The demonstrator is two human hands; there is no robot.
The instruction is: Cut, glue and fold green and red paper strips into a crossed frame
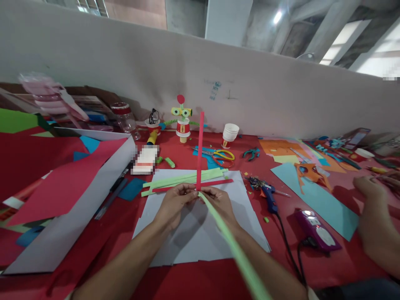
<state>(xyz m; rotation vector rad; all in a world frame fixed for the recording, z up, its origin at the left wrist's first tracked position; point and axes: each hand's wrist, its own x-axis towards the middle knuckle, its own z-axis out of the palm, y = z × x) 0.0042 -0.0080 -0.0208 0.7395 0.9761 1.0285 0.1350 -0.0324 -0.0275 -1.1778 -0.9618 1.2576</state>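
Note:
My left hand [175,202] and my right hand [220,201] meet over a white sheet [193,233], fingers pinched together on the joined ends of two paper strips. A red strip [200,150] stands upright from the pinch. A light green strip [233,246] trails from it back toward me over my right forearm. Several more green strips [181,180] and a red strip [200,184] lie flat on the sheet just beyond my fingers.
On the red table: yellow-handled scissors [223,155], a blue glue gun [269,195] with black cord, a purple device [317,229], a paper-cup robot figure [183,121], stacked cups [230,134], a jar [125,118], coloured paper sheets at left. Another person's hands [371,187] work at right.

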